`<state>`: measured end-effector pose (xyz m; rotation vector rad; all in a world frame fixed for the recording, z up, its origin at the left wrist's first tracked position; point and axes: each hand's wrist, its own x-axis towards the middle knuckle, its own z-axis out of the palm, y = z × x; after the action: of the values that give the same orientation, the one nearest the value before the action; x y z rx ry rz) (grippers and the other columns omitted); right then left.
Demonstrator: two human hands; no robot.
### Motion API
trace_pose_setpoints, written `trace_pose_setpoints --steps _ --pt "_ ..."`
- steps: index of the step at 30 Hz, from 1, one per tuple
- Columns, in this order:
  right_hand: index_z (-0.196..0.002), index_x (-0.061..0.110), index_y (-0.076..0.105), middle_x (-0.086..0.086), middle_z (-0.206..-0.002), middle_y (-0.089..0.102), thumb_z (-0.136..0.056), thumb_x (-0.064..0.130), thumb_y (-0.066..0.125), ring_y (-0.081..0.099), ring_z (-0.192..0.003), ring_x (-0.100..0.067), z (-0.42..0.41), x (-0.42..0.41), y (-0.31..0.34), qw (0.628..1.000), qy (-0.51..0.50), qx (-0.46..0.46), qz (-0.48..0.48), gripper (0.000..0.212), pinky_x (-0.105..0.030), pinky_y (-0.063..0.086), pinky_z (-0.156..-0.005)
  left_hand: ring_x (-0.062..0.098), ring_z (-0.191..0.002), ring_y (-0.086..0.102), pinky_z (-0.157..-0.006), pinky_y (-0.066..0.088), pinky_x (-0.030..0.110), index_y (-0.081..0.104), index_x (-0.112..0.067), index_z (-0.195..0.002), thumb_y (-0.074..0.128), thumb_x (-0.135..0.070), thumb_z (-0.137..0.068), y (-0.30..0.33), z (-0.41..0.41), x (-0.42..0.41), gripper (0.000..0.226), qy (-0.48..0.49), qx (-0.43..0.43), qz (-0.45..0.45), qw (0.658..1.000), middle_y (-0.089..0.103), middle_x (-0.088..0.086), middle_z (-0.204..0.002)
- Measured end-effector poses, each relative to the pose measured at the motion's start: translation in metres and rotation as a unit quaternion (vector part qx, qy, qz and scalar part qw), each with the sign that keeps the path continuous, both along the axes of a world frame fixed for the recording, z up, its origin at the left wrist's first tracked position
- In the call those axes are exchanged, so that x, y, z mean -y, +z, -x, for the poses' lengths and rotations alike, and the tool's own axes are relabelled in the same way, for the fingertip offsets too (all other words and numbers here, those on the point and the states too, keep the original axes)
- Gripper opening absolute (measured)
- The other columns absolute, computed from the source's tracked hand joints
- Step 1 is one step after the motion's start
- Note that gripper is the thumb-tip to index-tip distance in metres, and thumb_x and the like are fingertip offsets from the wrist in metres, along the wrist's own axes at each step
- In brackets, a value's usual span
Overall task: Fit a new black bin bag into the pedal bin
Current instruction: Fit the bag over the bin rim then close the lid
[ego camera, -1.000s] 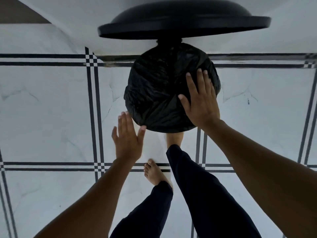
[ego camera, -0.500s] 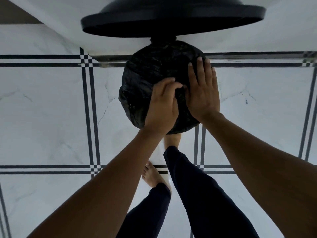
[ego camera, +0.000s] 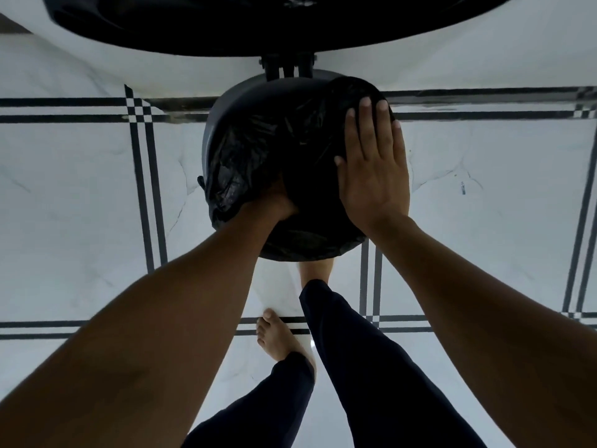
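A round dark pedal bin [ego camera: 223, 114] stands on the tiled floor, its lid [ego camera: 258, 24] raised at the top of the view. A crinkled black bin bag [ego camera: 255, 147] fills its mouth and drapes over the right and near rim. My left hand [ego camera: 274, 202] is pushed down into the bag past the wrist, its fingers hidden. My right hand [ego camera: 371, 166] lies flat with fingers spread on the bag at the bin's right rim.
White marble floor tiles with black line borders [ego camera: 142, 189] surround the bin. A white wall [ego camera: 484, 59] rises right behind it. My right foot [ego camera: 315, 270] is at the bin's base and my left foot [ego camera: 277, 337] is a step back.
My left hand went from beside the bin onto the bag, then down inside it. The bag has sunk in, baring the left rim. The view moved closer to the bin.
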<state>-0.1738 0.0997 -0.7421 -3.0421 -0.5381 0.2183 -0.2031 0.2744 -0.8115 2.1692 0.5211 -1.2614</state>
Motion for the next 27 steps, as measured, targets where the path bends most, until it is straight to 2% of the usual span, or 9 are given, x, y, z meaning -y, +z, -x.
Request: trace_pose_setpoints --steps 2,6,9,11,15,17,19,22,27 --pt "-0.161 0.006 0.014 -0.016 -0.169 0.009 -0.107 0.034 0.026 0.005 -0.156 -0.034 0.001 -0.001 0.001 1.000 0.001 -0.001 0.002 0.062 -0.051 0.012 -0.125 0.031 -0.148 0.034 -0.123 0.024 0.043 0.035 -0.022 -0.157 0.064 -0.049 -0.091 0.014 0.002 0.006 0.076 0.050 0.077 -0.002 0.996 0.038 0.011 -0.161" --pt "-0.161 0.006 0.013 -0.016 -0.169 0.009 -0.107 0.032 0.026 0.005 -0.156 -0.034 0.001 0.000 0.001 1.000 -0.001 -0.005 0.005 0.061 -0.051 0.013 -0.125 0.037 -0.123 0.058 -0.107 0.046 0.039 0.065 -0.008 -0.130 0.052 -0.011 -0.089 0.048 0.011 0.029 0.042 0.080 0.340 -0.041 0.936 0.061 0.021 -0.133" --pt "-0.161 0.006 0.014 -0.016 -0.169 0.009 -0.108 0.031 0.027 0.005 -0.156 -0.034 0.001 0.000 0.000 1.000 -0.001 -0.001 0.006 0.060 -0.051 0.013 -0.125 0.035 -0.101 0.069 -0.090 0.053 0.036 0.072 -0.005 -0.108 0.050 -0.010 -0.093 0.044 0.009 0.042 0.027 0.090 0.342 -0.013 0.935 0.072 0.019 -0.109" --pt "-0.161 0.006 0.014 -0.016 -0.169 0.009 -0.107 0.031 0.027 0.005 -0.156 -0.034 0.001 0.000 -0.002 1.000 0.001 0.003 0.007 0.060 -0.051 0.012 -0.125 0.033 -0.106 0.069 -0.095 0.050 0.033 0.072 -0.006 -0.115 0.052 -0.022 -0.100 0.033 0.002 0.044 0.029 0.065 0.337 -0.013 0.939 0.073 0.018 -0.113" --pt "-0.160 0.005 0.016 -0.016 -0.169 0.010 -0.107 0.032 0.026 0.006 -0.156 -0.035 0.001 0.001 -0.004 1.000 0.003 0.014 0.009 0.060 -0.051 0.012 -0.125 0.031 -0.143 0.041 -0.120 0.032 0.041 0.036 -0.019 -0.156 0.051 -0.050 -0.101 0.000 -0.012 0.034 0.065 0.098 0.010 0.053 0.994 0.042 0.010 -0.156" --pt "-0.160 0.005 0.017 -0.016 -0.168 0.011 -0.108 0.033 0.025 0.007 -0.156 -0.035 0.002 0.001 -0.005 1.000 0.003 0.021 0.008 0.060 -0.051 0.013 -0.125 0.031 -0.151 0.028 -0.124 0.022 0.044 0.018 -0.022 -0.162 0.057 -0.058 -0.095 -0.011 -0.014 0.028 0.085 0.105 -0.050 0.064 0.991 0.024 0.008 -0.166" --pt "-0.160 0.006 0.016 -0.016 -0.168 0.011 -0.107 0.033 0.026 0.007 -0.156 -0.035 0.001 0.001 -0.005 1.000 0.003 0.023 0.010 0.060 -0.051 0.013 -0.125 0.029 -0.154 0.021 -0.125 0.017 0.040 0.009 -0.019 -0.163 0.069 -0.052 -0.091 -0.011 -0.014 0.027 0.099 0.156 -0.006 0.084 0.984 0.019 0.009 -0.168" --pt "-0.160 0.005 0.017 -0.017 -0.168 0.013 -0.107 0.031 0.030 0.008 -0.156 -0.036 0.001 0.000 -0.002 1.000 0.000 0.023 0.010 0.060 -0.052 0.014 -0.125 0.027 -0.152 0.026 -0.125 0.018 0.043 0.017 -0.024 -0.161 0.067 -0.071 -0.077 0.014 -0.012 0.029 0.109 0.215 0.119 0.040 0.969 0.028 0.007 -0.166" --pt "-0.160 0.005 0.018 -0.017 -0.168 0.013 -0.107 0.030 0.030 0.009 -0.156 -0.035 0.002 -0.002 -0.001 1.000 -0.001 0.020 0.018 0.060 -0.051 0.013 -0.125 0.036 -0.127 0.056 -0.106 0.044 0.039 0.059 -0.011 -0.135 0.053 -0.035 -0.099 0.032 0.003 0.038 0.044 0.056 0.255 -0.064 0.963 0.053 0.020 -0.144"
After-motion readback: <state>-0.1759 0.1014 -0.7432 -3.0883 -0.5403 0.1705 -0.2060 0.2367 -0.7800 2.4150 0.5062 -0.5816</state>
